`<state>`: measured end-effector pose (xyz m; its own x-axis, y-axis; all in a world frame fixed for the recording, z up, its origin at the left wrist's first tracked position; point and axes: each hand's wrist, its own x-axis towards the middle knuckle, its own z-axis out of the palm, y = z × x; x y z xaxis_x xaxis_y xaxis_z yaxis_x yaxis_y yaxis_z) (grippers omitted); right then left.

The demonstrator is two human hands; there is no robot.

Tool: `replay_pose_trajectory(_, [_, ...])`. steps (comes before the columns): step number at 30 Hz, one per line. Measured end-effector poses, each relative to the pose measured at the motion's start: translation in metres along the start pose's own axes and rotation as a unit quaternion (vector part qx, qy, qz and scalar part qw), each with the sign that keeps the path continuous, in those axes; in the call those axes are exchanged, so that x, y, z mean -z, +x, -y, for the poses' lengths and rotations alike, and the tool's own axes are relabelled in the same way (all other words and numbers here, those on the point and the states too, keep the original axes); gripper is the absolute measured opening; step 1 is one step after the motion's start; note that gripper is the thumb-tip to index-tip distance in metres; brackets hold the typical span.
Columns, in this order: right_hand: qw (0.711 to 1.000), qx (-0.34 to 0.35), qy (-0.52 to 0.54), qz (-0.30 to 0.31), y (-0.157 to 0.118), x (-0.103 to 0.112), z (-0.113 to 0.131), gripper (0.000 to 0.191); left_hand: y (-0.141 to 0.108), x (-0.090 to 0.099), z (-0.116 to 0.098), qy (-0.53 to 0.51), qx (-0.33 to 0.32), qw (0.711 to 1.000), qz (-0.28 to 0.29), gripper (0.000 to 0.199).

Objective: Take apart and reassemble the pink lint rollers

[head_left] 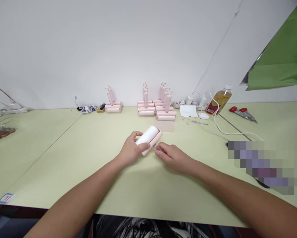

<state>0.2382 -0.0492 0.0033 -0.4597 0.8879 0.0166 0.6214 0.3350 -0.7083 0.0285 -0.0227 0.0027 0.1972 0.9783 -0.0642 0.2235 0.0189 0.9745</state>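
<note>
Our bare forearms slant inward from the front edge of the table, our hands nearly meeting over its middle. Our left hand, thumb on top, wraps around a pink-and-white lint roller, held tilted with its far end toward the back right corner. Our right hand, fingers curled, pinches a small pale piece, mostly hidden, at the roller's right side. Similar rollers stand near the back edge.

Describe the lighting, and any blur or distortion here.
Head view: light looks soft and even on the wall; a faint shadow lies under the right hand; the white roller shows little surface detail; pixel blocks hide something at right.
</note>
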Motion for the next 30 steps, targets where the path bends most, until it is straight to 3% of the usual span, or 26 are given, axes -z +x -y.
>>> replay_pose_trajectory(5, [0.982,-0.02,0.17,-0.076,0.004,-0.007,-0.002,0.03,0.0,-0.005,-0.002,-0.154,-0.034,0.987,-0.007,0.057])
replay_pose_trajectory(7, [0.96,-0.044,0.262,-0.094,0.006,-0.013,-0.001,0.031,-0.001,-0.012,-0.001,-0.187,-0.05,0.98,0.044,0.051])
replay_pose_trajectory(10, [0.948,-0.02,0.313,-0.051,0.006,-0.021,0.002,0.034,-0.004,-0.023,0.002,-0.154,-0.063,0.978,0.124,0.042])
replay_pose_trajectory(12, [0.964,0.037,0.261,-0.018,0.006,-0.023,0.002,0.032,-0.004,-0.025,0.004,-0.139,-0.071,0.979,0.131,0.038])
replay_pose_trajectory(14, [0.984,0.085,0.153,-0.027,0.008,-0.019,-0.004,0.027,-0.003,-0.022,0.004,-0.129,-0.057,0.984,0.104,0.039])
replay_pose_trajectory(17, [0.986,0.091,-0.015,-0.14,0.017,0.0,-0.024,0.024,-0.001,-0.011,0.0,-0.123,0.001,0.991,0.061,0.046])
replay_pose_trajectory(20, [0.948,0.045,-0.106,-0.297,0.031,0.026,-0.053,0.03,-0.001,-0.005,-0.004,-0.133,0.033,0.987,0.079,0.051])
replay_pose_trajectory(22, [0.948,0.01,-0.131,-0.29,0.037,0.041,-0.072,0.044,-0.002,-0.004,-0.004,-0.137,0.035,0.985,0.103,0.048])
replay_pose_trajectory(25, [0.97,-0.018,-0.137,-0.2,0.041,0.051,-0.089,0.057,-0.004,-0.006,-0.001,-0.132,0.038,0.98,0.146,0.044])
replay_pose_trajectory(27, [0.976,-0.023,-0.134,-0.17,0.041,0.05,-0.091,0.054,-0.004,-0.007,0.001,-0.12,0.04,0.977,0.169,0.043])
replay_pose_trajectory(30, [0.969,-0.038,-0.136,-0.201,0.041,0.046,-0.085,0.039,-0.002,-0.006,0.004,-0.102,0.058,0.977,0.177,0.043])
